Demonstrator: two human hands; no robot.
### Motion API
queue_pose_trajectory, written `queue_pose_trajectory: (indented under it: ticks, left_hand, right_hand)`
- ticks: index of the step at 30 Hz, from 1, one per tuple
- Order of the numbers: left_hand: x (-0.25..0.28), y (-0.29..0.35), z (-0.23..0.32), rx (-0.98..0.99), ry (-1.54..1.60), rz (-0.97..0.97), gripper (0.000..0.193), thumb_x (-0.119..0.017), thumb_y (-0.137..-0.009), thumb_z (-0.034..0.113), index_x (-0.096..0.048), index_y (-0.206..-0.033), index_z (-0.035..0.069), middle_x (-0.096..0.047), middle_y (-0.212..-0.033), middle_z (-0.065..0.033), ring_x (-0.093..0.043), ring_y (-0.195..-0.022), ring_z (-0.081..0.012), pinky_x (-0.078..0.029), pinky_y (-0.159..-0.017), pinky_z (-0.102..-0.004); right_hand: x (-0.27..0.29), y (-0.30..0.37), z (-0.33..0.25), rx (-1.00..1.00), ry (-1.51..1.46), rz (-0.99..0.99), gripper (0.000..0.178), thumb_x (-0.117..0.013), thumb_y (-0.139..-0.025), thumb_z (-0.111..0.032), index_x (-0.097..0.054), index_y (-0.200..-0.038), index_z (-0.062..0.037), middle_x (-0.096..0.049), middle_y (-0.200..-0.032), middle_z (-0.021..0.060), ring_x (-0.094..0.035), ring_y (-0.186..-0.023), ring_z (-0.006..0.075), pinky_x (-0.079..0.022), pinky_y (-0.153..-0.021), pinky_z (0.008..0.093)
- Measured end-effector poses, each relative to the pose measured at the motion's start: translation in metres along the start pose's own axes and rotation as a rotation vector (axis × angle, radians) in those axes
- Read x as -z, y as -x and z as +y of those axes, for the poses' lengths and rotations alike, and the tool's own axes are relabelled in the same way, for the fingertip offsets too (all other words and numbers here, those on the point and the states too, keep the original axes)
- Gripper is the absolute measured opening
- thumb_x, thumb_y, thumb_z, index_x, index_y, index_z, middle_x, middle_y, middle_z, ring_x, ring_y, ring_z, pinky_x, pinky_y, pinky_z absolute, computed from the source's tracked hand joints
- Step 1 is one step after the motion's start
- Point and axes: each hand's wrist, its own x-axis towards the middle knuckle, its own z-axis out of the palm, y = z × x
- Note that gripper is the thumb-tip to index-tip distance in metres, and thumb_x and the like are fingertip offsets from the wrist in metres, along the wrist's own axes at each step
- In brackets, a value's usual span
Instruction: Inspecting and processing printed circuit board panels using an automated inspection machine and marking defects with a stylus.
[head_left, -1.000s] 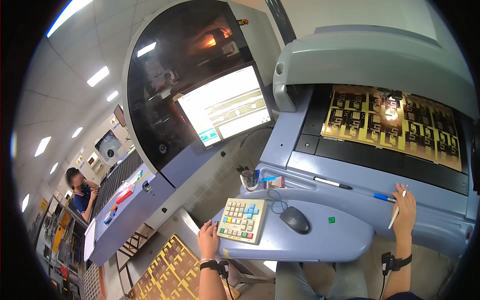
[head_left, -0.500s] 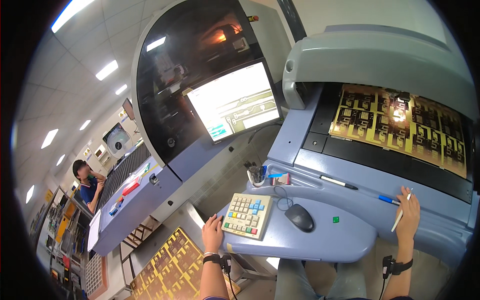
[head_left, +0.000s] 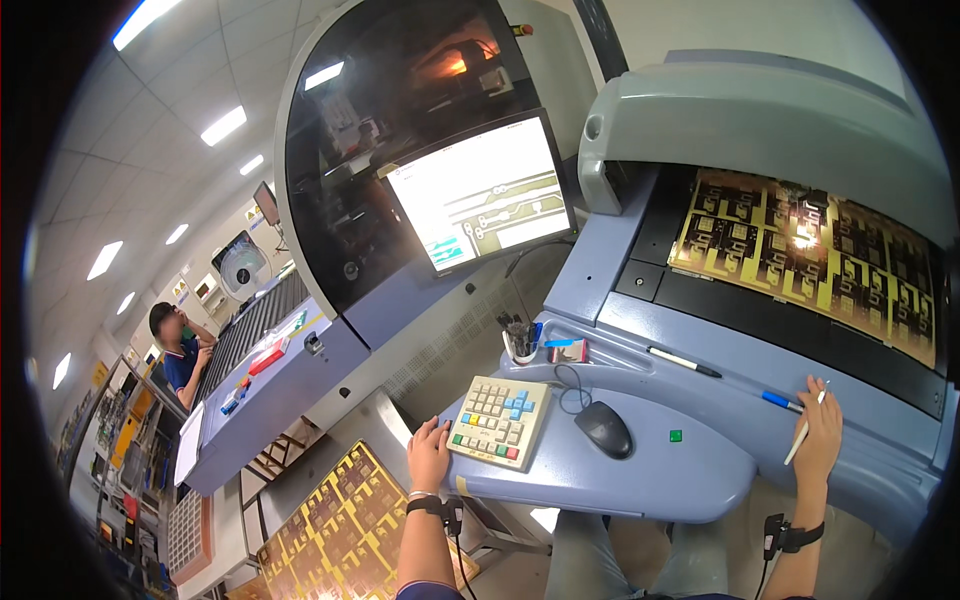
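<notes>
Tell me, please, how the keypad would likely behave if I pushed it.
Being broad and low, the keypad would probably slide rather than tip. Its boxy casing looks stiff, so it should hardly flex. The desk looks smooth and may offer little grip, though the keypad's underside is hidden.

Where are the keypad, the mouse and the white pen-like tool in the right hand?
Keypad (head_left: 500, 423): head view, middle of its key face.
Mouse (head_left: 604, 430): head view, top of its dark shell.
White pen-like tool (head_left: 796, 445): head view, exposed lower shaft.
</notes>
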Motion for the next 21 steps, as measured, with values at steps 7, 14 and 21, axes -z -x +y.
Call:
queue_pose_trajectory:
  ticks: [7,14,21]
  left_hand:
    - [-0.0030,0.0030,-0.0054,0.003,0.047,0.037,0.027,-0.055,-0.095,0.023,-0.070,-0.116,0.017,-0.061,-0.131,-0.0023,-0.052,-0.125,-0.0233,-0.035,-0.108,-0.0407]
    - [-0.0068,0.0014,-0.0084,0.007,0.052,0.037,0.027,-0.055,-0.095,0.025,-0.070,-0.117,0.018,-0.061,-0.131,-0.0024,-0.050,-0.127,-0.0229,-0.034,-0.109,-0.0406]
    - [-0.0052,-0.0020,-0.0057,0.002,0.047,0.009,0.026,-0.056,-0.094,0.024,-0.072,-0.114,0.019,-0.061,-0.131,-0.0026,-0.052,-0.125,-0.0237,-0.035,-0.107,-0.0403]
  right_hand:
    - [0.0013,0.0007,0.0006,0.009,0.000,-0.010,0.019,-0.053,-0.082,0.005,-0.062,-0.099,-0.0012,-0.063,-0.127,0.0116,-0.055,-0.123,0.0335,-0.041,-0.106,0.0449]
    - [-0.0027,0.0025,0.0051,0.033,0.031,-0.005,0.019,-0.053,-0.083,0.005,-0.062,-0.100,-0.0010,-0.063,-0.126,0.0114,-0.055,-0.123,0.0331,-0.040,-0.106,0.0445]
    - [-0.0050,0.0039,0.0078,0.037,0.062,0.004,0.020,-0.054,-0.084,0.004,-0.062,-0.101,-0.0015,-0.063,-0.129,0.0101,-0.055,-0.123,0.0331,-0.041,-0.105,0.0438]
